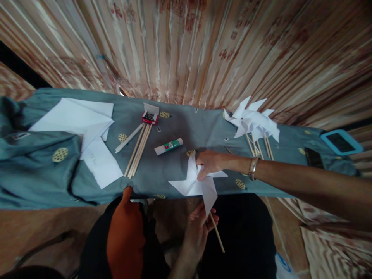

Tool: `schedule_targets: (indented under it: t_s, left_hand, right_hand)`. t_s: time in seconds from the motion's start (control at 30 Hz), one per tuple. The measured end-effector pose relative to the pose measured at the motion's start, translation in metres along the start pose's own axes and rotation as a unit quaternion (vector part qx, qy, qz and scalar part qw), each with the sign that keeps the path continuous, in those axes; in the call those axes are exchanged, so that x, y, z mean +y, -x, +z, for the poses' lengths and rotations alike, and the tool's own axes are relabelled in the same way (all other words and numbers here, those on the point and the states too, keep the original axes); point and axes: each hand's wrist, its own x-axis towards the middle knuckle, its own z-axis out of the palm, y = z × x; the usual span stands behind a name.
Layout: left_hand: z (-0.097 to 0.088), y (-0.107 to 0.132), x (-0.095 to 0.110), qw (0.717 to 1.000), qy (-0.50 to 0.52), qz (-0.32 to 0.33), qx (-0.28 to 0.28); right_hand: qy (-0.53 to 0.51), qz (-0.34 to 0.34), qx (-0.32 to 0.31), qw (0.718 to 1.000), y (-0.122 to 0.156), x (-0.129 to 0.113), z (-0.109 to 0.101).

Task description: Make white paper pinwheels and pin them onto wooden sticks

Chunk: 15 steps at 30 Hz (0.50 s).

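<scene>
A white paper pinwheel (192, 183) with folded blades is at the table's near edge, above my lap. My right hand (209, 162) reaches in from the right and grips it at the middle, thumb pressed on the centre and the other fingers partly hidden. Below it, my left hand (198, 224) is closed around a thin wooden stick (217, 234), which slants down to the right beneath one blade. The spot where stick and paper meet is covered. A glue stick (169, 146) with a green label lies just beyond, to the left.
Several finished-looking pinwheels (255, 122) lie back right, near a dark phone (314, 158) and a blue-framed device (341, 142). Left are loose sticks (138, 153), a white pen-like tube (129, 138), a small red box (150, 114) and white paper sheets (72, 120). A curtain (186, 50) hangs behind.
</scene>
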Motion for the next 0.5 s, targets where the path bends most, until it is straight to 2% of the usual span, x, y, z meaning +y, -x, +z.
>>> schedule_targets:
  t_s: [0.3,0.5]
  left_hand:
    - [0.0059,-0.0057,-0.0081,1.000,0.000,0.015,-0.005]
    - [0.0082,-0.0041,-0.0062,1.000,-0.006,0.016,-0.006]
  right_hand:
    - [0.005,-0.006,-0.005,1.000,0.0007,-0.0016,-0.0016]
    - [0.013,-0.011,-0.006,1.000,0.0009,-0.0031,-0.0022]
